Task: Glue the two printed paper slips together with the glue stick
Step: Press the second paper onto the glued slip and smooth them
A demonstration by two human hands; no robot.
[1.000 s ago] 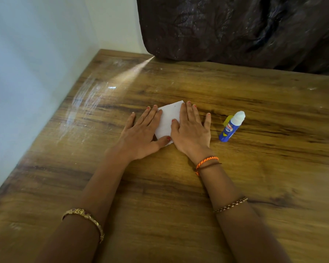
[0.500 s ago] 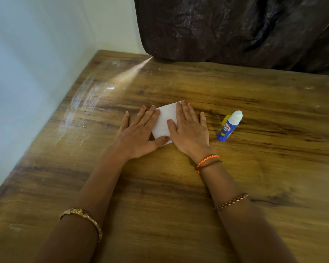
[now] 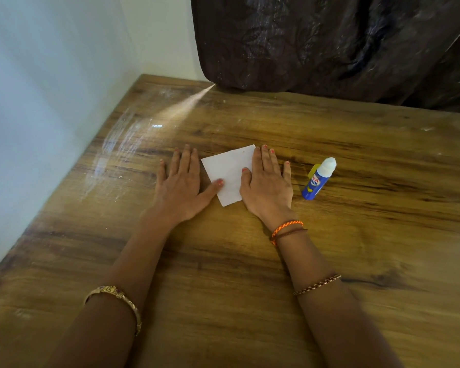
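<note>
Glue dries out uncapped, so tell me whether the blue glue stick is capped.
Capped. The blue glue stick lying on the wooden table shows a white rounded cap closed over its far end.

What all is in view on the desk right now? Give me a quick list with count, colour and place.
paper: one visible sheet, white, flat at table centre between the hands; a second slip cannot be made out
glue stick: one, blue body with white cap, lying on the table right of the paper
table: one, brown wood grain, fills the view
cloth: one, dark, hanging at the far edge
wall: pale, along the left
bracelets: orange thread band and chain on right arm, gold bangle on left
left hand: flat, thumb on paper
right hand: flat, on paper's right edge
</note>
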